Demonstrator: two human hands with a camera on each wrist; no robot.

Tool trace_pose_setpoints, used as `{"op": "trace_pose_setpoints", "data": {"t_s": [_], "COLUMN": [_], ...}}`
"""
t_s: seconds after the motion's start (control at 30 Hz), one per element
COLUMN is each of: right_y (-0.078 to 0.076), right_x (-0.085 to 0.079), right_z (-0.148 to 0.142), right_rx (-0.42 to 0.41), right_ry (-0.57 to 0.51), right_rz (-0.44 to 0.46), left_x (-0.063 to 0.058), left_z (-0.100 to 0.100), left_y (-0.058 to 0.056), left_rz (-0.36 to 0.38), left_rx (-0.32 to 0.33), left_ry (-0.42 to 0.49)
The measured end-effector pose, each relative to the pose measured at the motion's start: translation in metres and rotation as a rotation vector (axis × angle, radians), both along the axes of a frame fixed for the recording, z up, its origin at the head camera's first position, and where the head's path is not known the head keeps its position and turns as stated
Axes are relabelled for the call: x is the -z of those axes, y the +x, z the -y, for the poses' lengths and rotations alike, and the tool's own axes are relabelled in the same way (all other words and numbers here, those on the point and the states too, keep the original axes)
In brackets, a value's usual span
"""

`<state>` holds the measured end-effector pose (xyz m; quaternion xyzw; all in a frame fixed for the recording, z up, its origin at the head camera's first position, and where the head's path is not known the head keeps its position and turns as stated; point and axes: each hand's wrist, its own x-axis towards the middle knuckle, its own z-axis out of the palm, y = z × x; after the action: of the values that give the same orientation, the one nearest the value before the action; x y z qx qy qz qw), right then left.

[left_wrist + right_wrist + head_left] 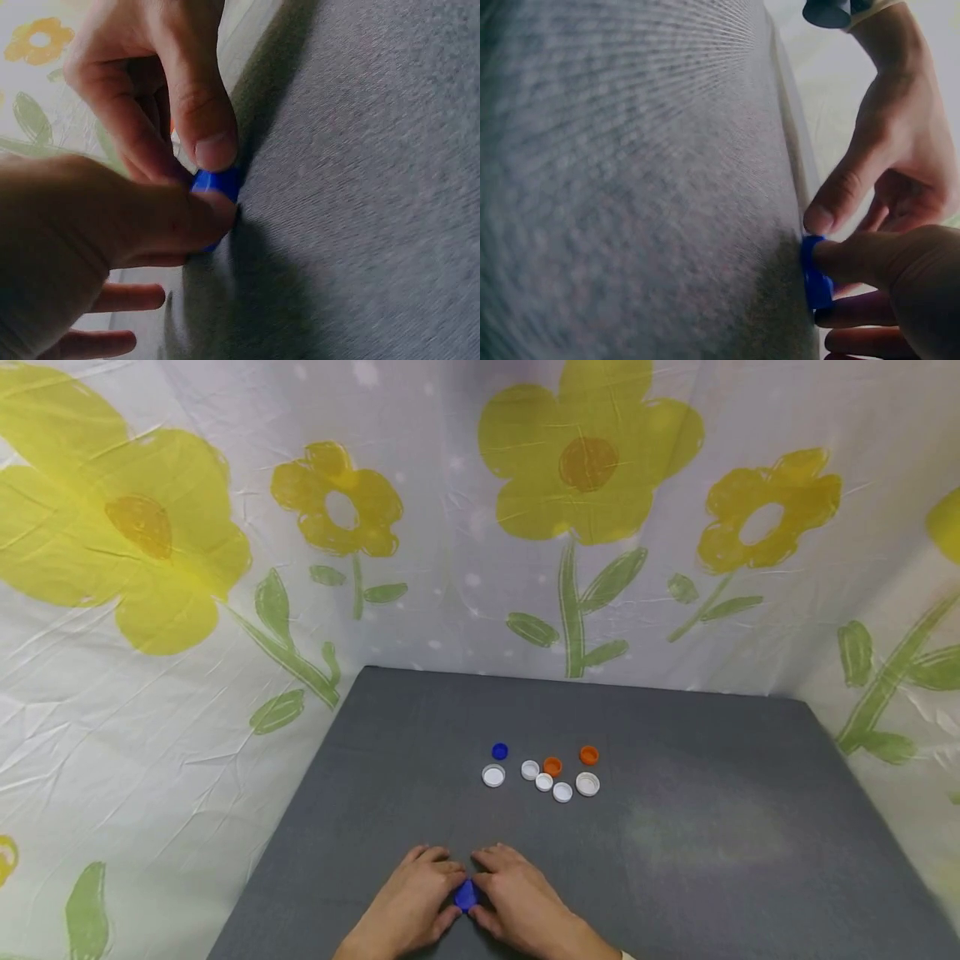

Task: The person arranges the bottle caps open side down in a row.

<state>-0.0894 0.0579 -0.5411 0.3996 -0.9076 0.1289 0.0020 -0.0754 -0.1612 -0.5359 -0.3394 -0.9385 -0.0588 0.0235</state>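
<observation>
Near the front edge, a blue bottle cap (pixel 466 896) is on the dark table between both hands. On its left side the left hand (pixel 415 897) pinches it with thumb and fingers. From the other side the right hand (pixel 522 895) pinches the same cap. In the left wrist view both thumbs meet at the blue cap (pixel 217 182), low over the grey cloth. The right wrist view shows the cap's edge (pixel 815 274) with a thumb pressed against it, part of it hidden behind the fingers.
Farther back on the dark table (pixel 697 760) lie several loose caps: a small blue one (pixel 500 751), orange ones (pixel 588 755) and white ones (pixel 587 784). A flowered cloth (pixel 450 568) hangs behind and along both sides.
</observation>
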Motion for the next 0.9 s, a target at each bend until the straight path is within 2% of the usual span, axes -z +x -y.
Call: {"op": "trace_pose_setpoints", "data": {"t_s": [0.17,0.3,0.63,0.73,0.9], "right_y": [-0.003,-0.012,-0.046,-0.058,-0.075], "right_x": [-0.005,-0.012,-0.035,-0.040,-0.046], "right_z": [-0.007,-0.015,-0.035,-0.040,-0.046], "right_rx": [0.035,0.079,0.126,0.139,0.164], "right_ry": [-0.032,-0.038,-0.095,-0.123,-0.130], "right_rz": [-0.037,-0.089,-0.214,-0.246,-0.265], "left_x": [-0.005,-0.013,-0.033,-0.038,-0.043], "left_z": [0.004,0.007,0.005,0.002,-0.003], "left_y": [-0.007,-0.017,-0.050,-0.060,-0.076], "left_rz": [-0.011,-0.068,-0.213,-0.233,-0.222], "left_rx": [-0.034,-0.052,-0.044,-0.038,-0.048], "left_ry": [0.057,0.093,0.167,0.168,0.169]}}
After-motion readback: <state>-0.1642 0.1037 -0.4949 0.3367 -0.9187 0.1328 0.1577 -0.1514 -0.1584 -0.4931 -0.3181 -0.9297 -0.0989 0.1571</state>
